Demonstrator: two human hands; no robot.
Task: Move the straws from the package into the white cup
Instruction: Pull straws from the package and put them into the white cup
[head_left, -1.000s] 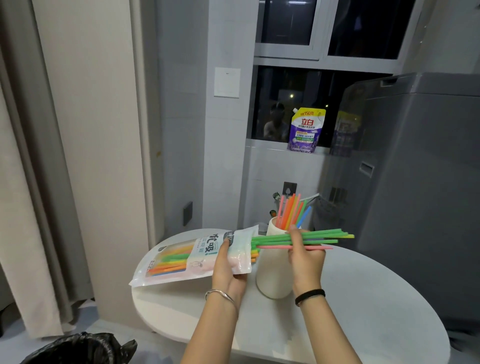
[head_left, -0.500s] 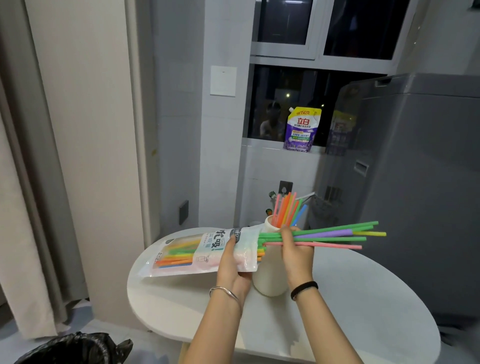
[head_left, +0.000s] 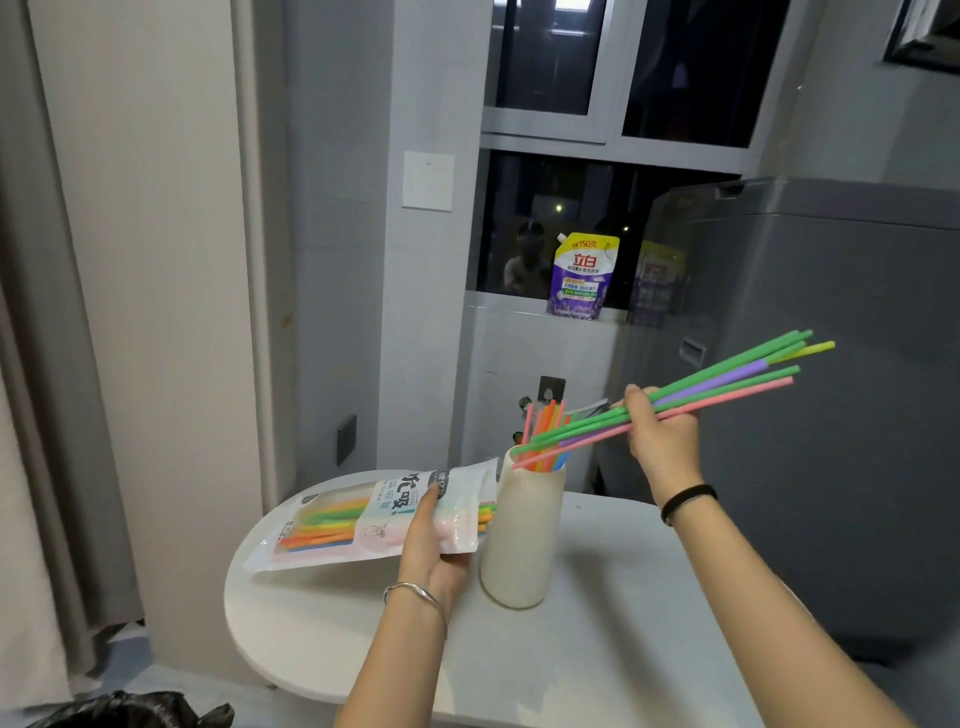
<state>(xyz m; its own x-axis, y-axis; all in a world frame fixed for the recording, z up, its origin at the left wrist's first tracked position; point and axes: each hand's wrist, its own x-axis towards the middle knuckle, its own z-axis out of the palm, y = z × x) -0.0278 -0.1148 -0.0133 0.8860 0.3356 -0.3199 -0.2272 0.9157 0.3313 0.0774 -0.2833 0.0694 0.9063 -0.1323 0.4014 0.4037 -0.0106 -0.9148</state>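
Note:
My left hand (head_left: 434, 551) holds the straw package (head_left: 363, 519) level above the white table's left part, its open mouth facing the cup; coloured straws still show inside. The tall white cup (head_left: 522, 535) stands upright on the table with several orange, pink and blue straws (head_left: 545, 436) standing in it. My right hand (head_left: 660, 434) is raised to the right of the cup and grips a bundle of green, purple, pink and yellow straws (head_left: 727, 379). The bundle slants up to the right, its lower ends just over the cup's rim.
The round white table (head_left: 597, 665) stands beside a grey washing machine (head_left: 831, 389) on the right. A purple detergent pouch (head_left: 582, 275) sits on the window sill behind. A curtain hangs at far left and a black rubbish bag (head_left: 130, 712) lies on the floor below.
My right hand has pulled the bundle of straws fully out of the package, moved up and to the right, and tilted the bundle. The package stays in my left hand.

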